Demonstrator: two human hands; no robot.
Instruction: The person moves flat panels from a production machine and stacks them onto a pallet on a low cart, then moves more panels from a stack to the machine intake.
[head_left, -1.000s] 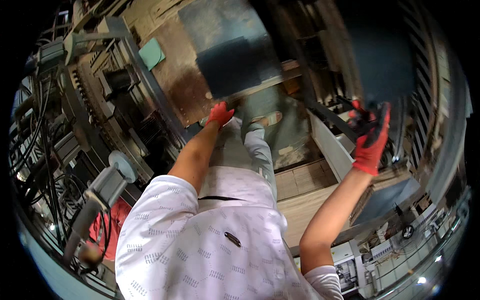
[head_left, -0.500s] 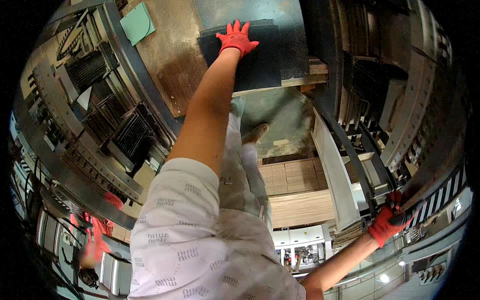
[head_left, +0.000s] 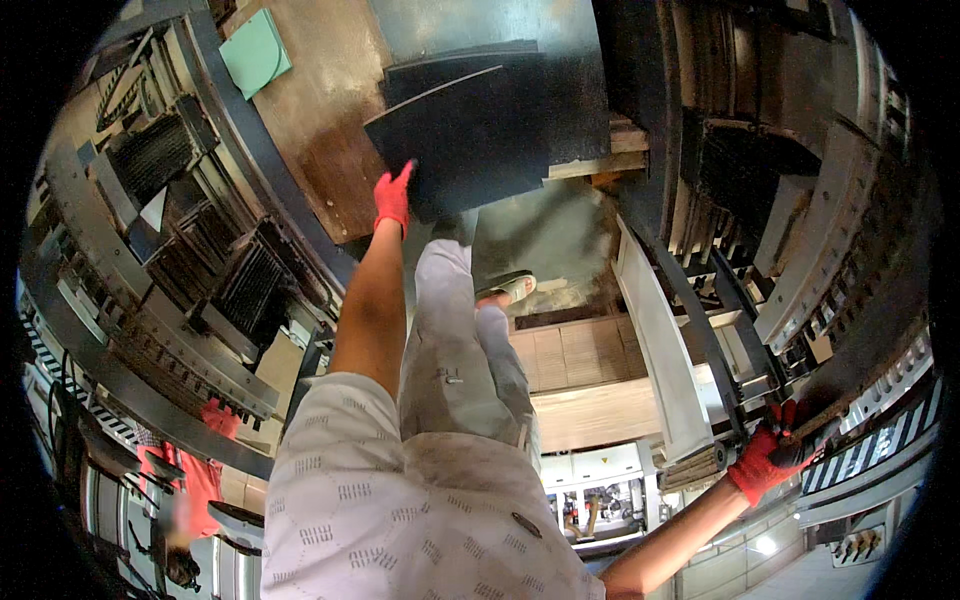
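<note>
A thin black sheet (head_left: 465, 135) lies at a slant over several dark sheets (head_left: 515, 47), its far left edge raised. At its left edge is my left hand (head_left: 393, 197) in a red glove, fingers closed on that edge. Under the stack lies a brown and grey metal plate (head_left: 330, 110). My right hand (head_left: 768, 463), in a red glove with dark patches, is far off at the lower right. Its fingers are bent at the end of a dark machine bar (head_left: 840, 415); what they grip is partly hidden.
A light green pad (head_left: 256, 55) lies on the plate's left. Dark machine frames (head_left: 265, 160) stand on both sides. A white panel (head_left: 655, 335) rises right of my legs, near stacked boards (head_left: 600, 410). A person in red (head_left: 195, 490) is at the lower left.
My left hand, spread flat on the dark sheets before, has come back and to the left, closing on the black sheet's edge. That sheet has shifted nearer and turned. My right hand has barely moved.
</note>
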